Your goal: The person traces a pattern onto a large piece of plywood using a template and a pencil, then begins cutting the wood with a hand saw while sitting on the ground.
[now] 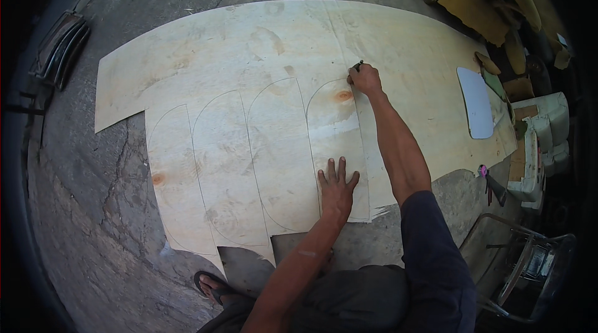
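Note:
A large pale plywood sheet lies on the concrete ground, marked with several tall curved-ended outlines. My left hand rests palm down with fingers spread over the rightmost outlined shape; I cannot tell whether that shape is a separate piece. My right hand grips a small dark marking tool, probably a pen, at the top right corner of that shape's curve, beside an orange knot in the wood.
A white curved board lies on the sheet's right end. Beyond are old seat parts, foam pieces, pink-and-black scissors or a similar tool, a metal chair frame and curved dark metal parts at left.

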`<state>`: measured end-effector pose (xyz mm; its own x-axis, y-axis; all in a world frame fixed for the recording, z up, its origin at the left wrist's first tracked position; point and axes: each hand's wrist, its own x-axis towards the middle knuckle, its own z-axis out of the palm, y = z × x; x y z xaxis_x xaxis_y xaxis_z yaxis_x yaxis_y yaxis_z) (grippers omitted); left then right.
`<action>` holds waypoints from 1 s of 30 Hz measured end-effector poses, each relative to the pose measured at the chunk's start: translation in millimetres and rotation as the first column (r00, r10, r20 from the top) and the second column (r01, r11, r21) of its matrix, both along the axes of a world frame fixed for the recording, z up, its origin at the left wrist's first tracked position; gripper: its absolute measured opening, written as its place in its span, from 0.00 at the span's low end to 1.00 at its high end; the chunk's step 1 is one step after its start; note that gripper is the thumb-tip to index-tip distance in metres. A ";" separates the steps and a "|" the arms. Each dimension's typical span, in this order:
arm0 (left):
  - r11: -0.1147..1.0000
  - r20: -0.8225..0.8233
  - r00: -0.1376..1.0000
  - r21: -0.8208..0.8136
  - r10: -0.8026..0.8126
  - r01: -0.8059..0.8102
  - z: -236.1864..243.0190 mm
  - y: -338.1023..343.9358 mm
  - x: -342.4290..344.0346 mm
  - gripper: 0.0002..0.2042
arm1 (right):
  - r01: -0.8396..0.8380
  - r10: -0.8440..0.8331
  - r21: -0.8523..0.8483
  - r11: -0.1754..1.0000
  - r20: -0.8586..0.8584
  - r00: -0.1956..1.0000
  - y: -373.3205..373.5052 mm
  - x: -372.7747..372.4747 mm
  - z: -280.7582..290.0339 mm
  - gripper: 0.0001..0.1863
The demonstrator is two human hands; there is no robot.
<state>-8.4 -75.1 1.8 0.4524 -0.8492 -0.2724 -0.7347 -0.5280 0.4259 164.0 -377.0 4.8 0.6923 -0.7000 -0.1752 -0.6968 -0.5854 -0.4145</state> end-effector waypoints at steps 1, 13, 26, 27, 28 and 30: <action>1.000 -0.001 1.000 -0.009 -0.003 0.003 0.1 1.0 -0.3 0.30 | 0.013 -0.013 0.011 1.000 0.012 1.000 -2.8 -3.6 -2.8 0.19; 0.998 -0.018 0.999 0.044 -0.049 0.050 1.0 -0.5 2.5 0.30 | 0.217 -0.222 0.045 0.975 0.171 0.960 10.5 -14.1 -5.5 0.15; 0.996 0.012 0.997 0.057 -0.075 0.075 5.1 0.1 2.5 0.30 | 0.153 -0.163 0.149 0.977 0.059 0.985 6.3 -14.9 11.1 0.12; 0.996 0.021 0.997 0.054 -0.072 0.071 4.5 -0.1 3.1 0.30 | 0.151 -0.160 0.151 0.977 0.055 0.986 6.7 -13.1 12.4 0.12; 0.996 0.029 0.997 0.050 -0.070 0.068 3.4 -0.1 3.2 0.29 | 0.149 -0.158 0.152 0.977 0.050 0.986 7.7 -12.9 13.5 0.11; 0.997 0.027 0.997 0.032 -0.072 0.072 1.8 -1.7 1.6 0.29 | 0.140 -0.141 0.099 0.985 0.000 0.990 9.7 -19.6 15.8 0.11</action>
